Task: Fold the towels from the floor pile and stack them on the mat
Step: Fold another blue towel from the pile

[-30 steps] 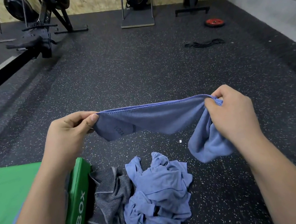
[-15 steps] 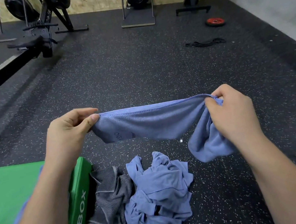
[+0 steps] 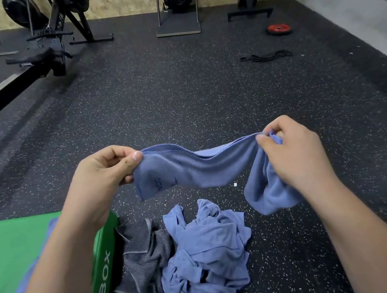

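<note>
Hands drew closer, slackening the towel (image 3: 203, 169); left hand (image 3: 101, 180) and right hand (image 3: 297, 155) each pinch a top corner. Near left, the mat (image 3: 9, 249) bears a second towel (image 3: 22, 289), pile (image 3: 202, 256) beside it.

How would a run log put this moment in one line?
left hand: pinches blue towel corner | right hand: grips its bunched end | pile: on floor, unfolded | green mat: beside pile

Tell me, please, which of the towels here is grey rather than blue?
The striped towel crumpled beside the green mat; the held towel and the heap right of it are blue.
</note>
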A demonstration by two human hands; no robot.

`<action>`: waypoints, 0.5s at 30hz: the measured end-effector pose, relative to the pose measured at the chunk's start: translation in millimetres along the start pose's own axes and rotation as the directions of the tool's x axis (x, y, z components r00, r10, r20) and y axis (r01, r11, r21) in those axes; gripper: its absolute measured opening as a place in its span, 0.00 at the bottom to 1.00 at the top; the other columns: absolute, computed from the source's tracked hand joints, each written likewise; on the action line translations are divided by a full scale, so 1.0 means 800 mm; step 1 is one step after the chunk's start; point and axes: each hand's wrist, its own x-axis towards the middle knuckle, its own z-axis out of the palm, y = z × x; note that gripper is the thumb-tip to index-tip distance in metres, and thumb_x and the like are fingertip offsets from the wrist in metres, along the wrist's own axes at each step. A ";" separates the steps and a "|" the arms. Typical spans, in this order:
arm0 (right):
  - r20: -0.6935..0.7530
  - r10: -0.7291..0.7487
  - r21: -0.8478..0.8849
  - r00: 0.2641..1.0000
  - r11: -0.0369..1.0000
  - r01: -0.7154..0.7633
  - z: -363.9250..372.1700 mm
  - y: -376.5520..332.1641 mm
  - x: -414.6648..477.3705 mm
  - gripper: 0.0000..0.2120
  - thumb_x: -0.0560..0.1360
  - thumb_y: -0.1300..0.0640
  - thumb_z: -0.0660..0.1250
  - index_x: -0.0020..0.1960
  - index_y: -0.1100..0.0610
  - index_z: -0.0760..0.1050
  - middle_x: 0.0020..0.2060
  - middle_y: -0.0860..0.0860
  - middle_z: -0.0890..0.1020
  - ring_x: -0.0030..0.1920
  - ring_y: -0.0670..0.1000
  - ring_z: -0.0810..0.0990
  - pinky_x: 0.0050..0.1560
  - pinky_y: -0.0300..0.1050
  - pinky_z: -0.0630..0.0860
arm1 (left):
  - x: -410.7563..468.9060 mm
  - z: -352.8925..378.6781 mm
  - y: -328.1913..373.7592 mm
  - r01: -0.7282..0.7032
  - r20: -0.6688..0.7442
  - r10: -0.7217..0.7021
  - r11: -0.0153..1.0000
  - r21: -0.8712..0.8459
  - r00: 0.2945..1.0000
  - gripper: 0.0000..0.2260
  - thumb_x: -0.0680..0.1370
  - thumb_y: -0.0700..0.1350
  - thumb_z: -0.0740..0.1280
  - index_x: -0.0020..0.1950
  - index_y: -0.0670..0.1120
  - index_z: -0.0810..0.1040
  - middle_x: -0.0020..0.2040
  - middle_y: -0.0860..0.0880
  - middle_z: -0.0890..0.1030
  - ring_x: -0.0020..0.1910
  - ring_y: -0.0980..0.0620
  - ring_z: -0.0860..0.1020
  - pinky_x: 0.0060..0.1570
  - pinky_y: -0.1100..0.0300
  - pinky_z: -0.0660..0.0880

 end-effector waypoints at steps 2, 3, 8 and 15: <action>0.025 -0.017 0.012 1.000 1.000 0.017 0.005 -0.001 -0.004 0.05 0.82 0.48 0.71 0.53 0.48 0.77 0.43 0.47 0.82 0.43 0.44 0.79 0.41 0.47 0.70 | -0.005 0.014 0.001 0.011 0.011 -0.011 1.000 0.007 1.000 0.10 0.72 0.49 0.78 0.46 0.44 0.86 0.39 0.47 0.84 0.34 0.55 0.76 0.35 0.65 0.76; 0.037 -0.033 0.008 0.999 0.999 0.032 0.008 -0.002 -0.006 0.06 0.82 0.48 0.71 0.54 0.48 0.77 0.42 0.47 0.81 0.42 0.44 0.79 0.40 0.46 0.71 | -0.007 0.022 0.000 0.016 0.010 -0.016 1.000 0.020 1.000 0.11 0.72 0.50 0.78 0.45 0.44 0.86 0.38 0.46 0.84 0.34 0.54 0.76 0.35 0.62 0.75; 0.146 -0.089 0.010 0.985 0.996 0.089 0.030 -0.011 -0.024 0.05 0.83 0.47 0.69 0.56 0.46 0.77 0.35 0.48 0.77 0.38 0.48 0.78 0.38 0.46 0.70 | -0.020 0.057 -0.015 0.082 0.012 -0.085 0.982 0.171 0.996 0.16 0.74 0.56 0.82 0.43 0.45 0.85 0.39 0.36 0.84 0.35 0.51 0.75 0.41 0.53 0.72; 0.428 -0.194 0.004 0.883 0.977 0.213 0.069 -0.035 -0.064 0.07 0.88 0.51 0.59 0.64 0.45 0.72 0.45 0.49 0.81 0.48 0.56 0.80 0.50 0.53 0.76 | -0.046 0.101 -0.014 0.122 0.062 -0.142 0.961 0.249 0.988 0.06 0.77 0.46 0.79 0.42 0.47 0.87 0.35 0.44 0.85 0.32 0.53 0.74 0.37 0.56 0.72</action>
